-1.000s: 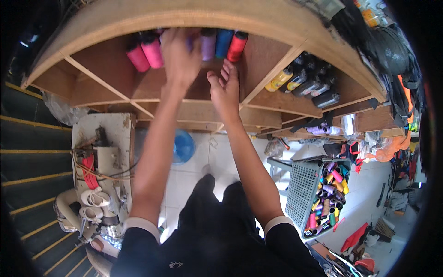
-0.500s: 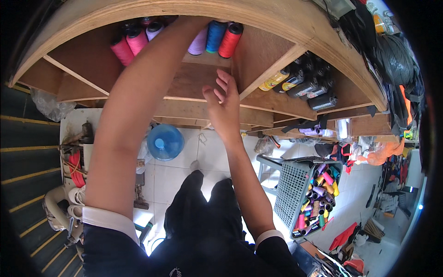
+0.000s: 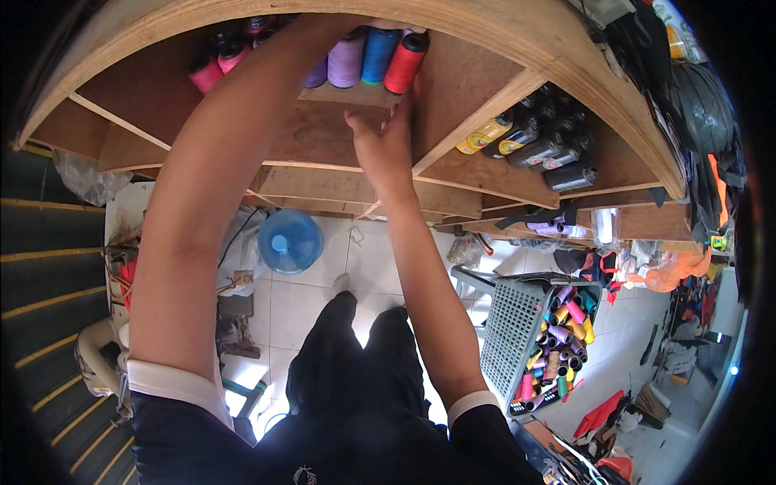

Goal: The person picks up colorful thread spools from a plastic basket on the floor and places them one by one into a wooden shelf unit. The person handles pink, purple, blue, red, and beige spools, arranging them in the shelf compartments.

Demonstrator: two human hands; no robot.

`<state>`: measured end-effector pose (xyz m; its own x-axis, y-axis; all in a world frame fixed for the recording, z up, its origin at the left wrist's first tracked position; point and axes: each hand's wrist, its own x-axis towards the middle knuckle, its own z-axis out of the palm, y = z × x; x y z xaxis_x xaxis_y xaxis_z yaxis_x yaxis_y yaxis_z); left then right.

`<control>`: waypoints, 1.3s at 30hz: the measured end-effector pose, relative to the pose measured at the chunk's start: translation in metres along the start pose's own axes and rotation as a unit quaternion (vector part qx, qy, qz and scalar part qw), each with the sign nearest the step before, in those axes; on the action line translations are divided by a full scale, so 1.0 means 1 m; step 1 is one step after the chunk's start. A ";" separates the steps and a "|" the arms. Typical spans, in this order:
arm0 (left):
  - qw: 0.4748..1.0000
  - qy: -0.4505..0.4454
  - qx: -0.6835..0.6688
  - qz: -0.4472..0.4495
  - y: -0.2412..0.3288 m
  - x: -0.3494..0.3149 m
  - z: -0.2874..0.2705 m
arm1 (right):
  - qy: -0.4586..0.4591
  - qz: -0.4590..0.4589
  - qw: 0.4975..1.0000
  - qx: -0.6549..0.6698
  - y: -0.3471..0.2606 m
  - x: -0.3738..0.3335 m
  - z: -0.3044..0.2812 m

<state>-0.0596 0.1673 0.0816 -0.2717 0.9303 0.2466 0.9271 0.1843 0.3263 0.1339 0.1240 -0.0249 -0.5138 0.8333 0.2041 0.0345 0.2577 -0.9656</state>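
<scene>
My left forearm [image 3: 267, 97] reaches up into a wooden shelf compartment, and its hand goes behind the upper board above the spools; its fingers are hidden. Beside it stand a lilac thread spool [image 3: 346, 63], a blue thread spool [image 3: 379, 56] and a red thread spool [image 3: 406, 65], close together in a row. My right hand [image 3: 383, 149] is raised just below the red spool with thumb and fingers apart, holding nothing that I can see. Whether its fingertips touch the spool, I cannot tell. Pink thread spools [image 3: 233, 56] stand left of my left forearm.
Dark bottles with a yellow one [image 3: 485, 136] fill the compartment to the right. A grey basket [image 3: 511, 343] of mixed thread spools stands on the right. Below the shelf is a blue water jug [image 3: 291, 241]. Clutter lines the far right; dark slatted steps [image 3: 52, 283] run along the left.
My right hand has moved up toward the red spool. My left forearm has shifted left, uncovering more of the spools beside it. The view has shifted slightly.
</scene>
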 end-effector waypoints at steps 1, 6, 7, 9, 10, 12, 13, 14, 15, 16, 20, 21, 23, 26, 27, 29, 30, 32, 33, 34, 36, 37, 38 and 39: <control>1.000 -0.002 -0.001 0.003 0.001 0.000 -0.001 | 0.003 -0.002 1.000 0.007 0.002 0.004 -0.002; 1.000 -0.007 -0.002 0.003 0.000 -0.001 0.002 | -0.008 -0.010 1.000 0.026 0.015 0.015 0.002; 1.000 -0.008 -0.002 0.004 0.000 0.000 0.002 | -0.008 -0.003 1.000 0.024 0.018 0.018 0.002; 1.000 -0.007 -0.001 0.002 -0.002 0.000 0.001 | -0.009 0.000 1.000 0.028 0.016 0.017 0.005; 1.000 -0.008 0.000 0.002 -0.002 -0.001 0.002 | -0.007 -0.002 0.999 0.034 0.015 0.014 0.005; 1.000 -0.008 -0.002 0.003 0.000 -0.002 0.002 | -0.002 -0.001 1.000 0.029 0.009 0.015 0.004; 1.000 -0.009 -0.002 0.003 0.000 0.000 0.001 | 0.000 0.006 1.000 0.018 0.007 0.016 0.004; 1.000 -0.010 -0.001 0.003 0.000 -0.001 0.002 | 0.004 0.017 1.000 0.008 0.007 0.016 0.003; 1.000 -0.010 -0.001 0.002 0.001 -0.001 0.003 | -0.002 0.010 1.000 0.020 0.008 0.017 0.003; 1.000 -0.012 0.000 0.000 0.000 -0.002 0.003 | -0.007 0.003 0.999 0.034 0.009 0.019 0.004; 1.000 -0.013 0.003 -0.002 -0.002 -0.002 0.001 | -0.008 0.001 0.999 0.043 0.001 0.022 0.003; 1.000 -0.015 0.002 0.001 -0.001 -0.001 0.003 | -0.006 -0.010 0.999 0.038 0.003 0.023 0.002; 1.000 -0.014 -0.001 0.004 -0.001 0.002 0.007 | 0.001 -0.026 0.999 0.035 0.009 0.027 0.001; 1.000 -0.013 0.004 0.003 -0.001 0.000 0.005 | 0.009 -0.030 0.998 0.055 0.004 0.026 0.005; 1.000 -0.019 0.005 0.003 -0.001 -0.001 0.006 | 0.012 -0.026 0.998 0.060 0.004 0.026 0.006; 1.000 -0.015 0.002 0.005 0.000 0.000 0.007 | 0.016 -0.012 0.998 0.063 0.006 0.025 0.004; 1.000 -0.016 -0.001 0.008 0.001 0.001 0.009 | 0.021 0.000 0.998 0.055 0.009 0.026 0.003; 1.000 -0.017 0.012 -0.006 -0.005 -0.006 -0.001 | 0.012 0.021 0.998 0.052 0.007 0.025 0.010; 1.000 -0.018 0.010 -0.005 -0.005 -0.006 0.000 | 0.007 0.017 0.998 0.055 0.008 0.025 0.008; 1.000 -0.019 0.008 -0.004 -0.004 -0.006 0.002 | 0.002 0.013 0.998 0.057 0.009 0.025 0.006; 1.000 -0.016 0.005 0.001 -0.004 -0.004 0.003 | 0.001 0.012 0.998 0.060 0.011 0.025 0.004; 1.000 -0.022 0.007 0.000 -0.005 -0.004 0.003 | 0.002 0.017 0.998 0.059 0.012 0.024 0.004; 1.000 -0.022 0.006 0.002 -0.005 -0.003 0.003 | 0.005 0.022 0.998 0.060 0.013 0.024 0.004; 1.000 -0.021 0.006 0.001 -0.005 -0.003 0.004 | 0.007 0.019 0.998 0.065 0.015 0.024 0.004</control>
<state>-0.0621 0.1647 0.0761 -0.2590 0.9431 0.2085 0.9305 0.1858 0.3156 0.1184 0.1462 -0.0354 -0.5023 0.8482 0.1682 -0.0577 0.1612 -0.9852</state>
